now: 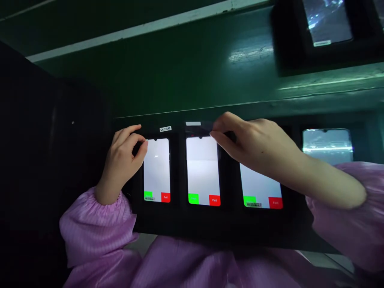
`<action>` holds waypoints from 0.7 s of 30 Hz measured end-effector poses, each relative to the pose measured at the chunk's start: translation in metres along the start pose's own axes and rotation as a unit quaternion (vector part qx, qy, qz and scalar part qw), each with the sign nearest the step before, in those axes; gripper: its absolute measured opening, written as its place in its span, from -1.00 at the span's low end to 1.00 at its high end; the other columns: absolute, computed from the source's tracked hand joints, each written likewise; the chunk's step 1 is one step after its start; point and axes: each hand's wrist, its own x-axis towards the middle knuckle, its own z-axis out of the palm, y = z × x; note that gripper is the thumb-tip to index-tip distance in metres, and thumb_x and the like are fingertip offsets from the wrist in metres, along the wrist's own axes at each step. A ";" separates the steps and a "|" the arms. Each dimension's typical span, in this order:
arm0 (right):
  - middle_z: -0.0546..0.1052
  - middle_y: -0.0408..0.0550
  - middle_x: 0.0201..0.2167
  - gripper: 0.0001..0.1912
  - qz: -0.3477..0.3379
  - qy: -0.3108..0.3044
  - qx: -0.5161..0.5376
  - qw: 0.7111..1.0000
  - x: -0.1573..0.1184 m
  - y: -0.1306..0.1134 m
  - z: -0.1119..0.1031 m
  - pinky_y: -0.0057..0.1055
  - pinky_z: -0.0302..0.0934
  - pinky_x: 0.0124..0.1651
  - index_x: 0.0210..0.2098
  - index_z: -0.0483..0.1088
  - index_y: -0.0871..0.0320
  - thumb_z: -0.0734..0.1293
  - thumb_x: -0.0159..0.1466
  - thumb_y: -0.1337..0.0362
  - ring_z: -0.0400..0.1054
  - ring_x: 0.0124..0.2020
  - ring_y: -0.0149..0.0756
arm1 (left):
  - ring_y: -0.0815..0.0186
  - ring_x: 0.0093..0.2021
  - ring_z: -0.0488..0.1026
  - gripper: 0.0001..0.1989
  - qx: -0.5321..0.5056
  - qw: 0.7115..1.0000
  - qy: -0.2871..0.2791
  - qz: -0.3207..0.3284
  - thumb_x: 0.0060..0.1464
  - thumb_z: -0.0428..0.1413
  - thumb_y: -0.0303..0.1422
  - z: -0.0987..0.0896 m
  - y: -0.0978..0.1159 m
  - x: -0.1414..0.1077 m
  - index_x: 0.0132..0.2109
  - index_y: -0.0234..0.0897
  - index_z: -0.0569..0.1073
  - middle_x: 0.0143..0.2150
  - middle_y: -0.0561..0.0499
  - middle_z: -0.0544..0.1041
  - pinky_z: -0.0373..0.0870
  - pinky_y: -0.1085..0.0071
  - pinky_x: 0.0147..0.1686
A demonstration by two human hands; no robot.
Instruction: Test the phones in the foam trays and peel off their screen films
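Note:
Three lit phone screens lie in a row in a dark holder before me. My right hand (240, 134) pinches the upper right corner of a clear film (202, 150) with a white tab at its top. This film covers the upper part of the middle phone (204, 182); its lower edge crosses the white screen. At the upper left corner of the left phone (157, 170), my left hand (126, 152) has thumb and forefinger together; what lies between them cannot be made out. My right wrist partly hides the right phone (259, 188). Green and red blocks show along the screens' bottoms.
Another phone (327, 142) lies farther right, partly behind my sleeve. Across the green surface (180, 80), a dark tray with a film-covered phone (328, 22) sits at the upper right. A label (165, 129) marked 0970 is above the left phone.

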 end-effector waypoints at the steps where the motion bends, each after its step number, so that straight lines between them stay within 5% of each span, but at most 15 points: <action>1: 0.60 -0.10 -0.40 -0.87 0.005 -0.005 0.010 1.000 0.001 0.000 -0.002 -0.32 -0.11 -0.43 -0.08 0.43 0.04 0.28 0.46 0.18 0.28 -0.57 -0.26 | 0.06 0.21 0.53 -0.86 -0.002 1.000 0.001 -0.001 0.36 0.13 -0.31 0.000 0.001 0.000 -0.15 -0.18 0.57 0.18 -0.10 0.62 0.47 0.03 0.22; 7: 0.65 -0.10 -0.26 -0.88 -0.006 -0.029 0.149 0.988 0.003 0.005 -0.007 -0.26 0.18 -0.29 -0.14 0.37 0.06 0.29 0.45 0.16 0.41 -0.46 -0.25 | 0.01 0.20 0.51 -0.90 -0.007 1.000 0.009 -0.004 0.29 0.22 -0.28 0.005 -0.005 0.004 -0.11 -0.15 0.61 0.18 -0.08 0.60 0.45 -0.03 0.24; 13: 0.62 -0.16 -0.32 -0.90 -0.041 0.038 0.072 0.996 -0.002 0.001 -0.007 -0.30 0.15 -0.31 -0.14 0.46 0.06 0.32 0.42 0.22 0.47 -0.38 -0.25 | 0.09 0.13 0.57 -0.95 -0.038 0.999 0.016 0.000 0.28 0.26 -0.32 -0.008 0.005 0.002 -0.21 -0.11 0.60 0.06 0.01 0.66 0.52 0.04 0.18; 17: 0.58 -0.15 -0.36 -0.88 -0.062 0.053 0.068 0.994 -0.013 -0.011 -0.010 -0.33 0.16 -0.33 -0.17 0.46 0.08 0.29 0.46 0.23 0.47 -0.39 -0.29 | 0.30 -0.19 0.64 -0.95 -0.092 0.994 -0.064 -0.002 0.32 0.22 -0.34 -0.052 0.036 -0.044 -0.14 -0.05 0.59 -0.17 0.17 0.69 0.63 0.30 -0.12; 21: 0.55 -0.20 -0.47 -0.88 -0.097 -0.022 0.081 0.992 -0.044 -0.022 -0.007 -0.36 0.09 -0.46 -0.12 0.46 0.08 0.29 0.48 0.22 0.39 -0.54 -0.35 | 0.34 -0.12 0.66 -0.80 -0.149 0.968 -0.199 0.030 0.33 0.14 -0.42 -0.094 0.051 -0.113 -0.02 -0.01 0.56 -0.13 0.16 0.69 0.67 0.41 -0.06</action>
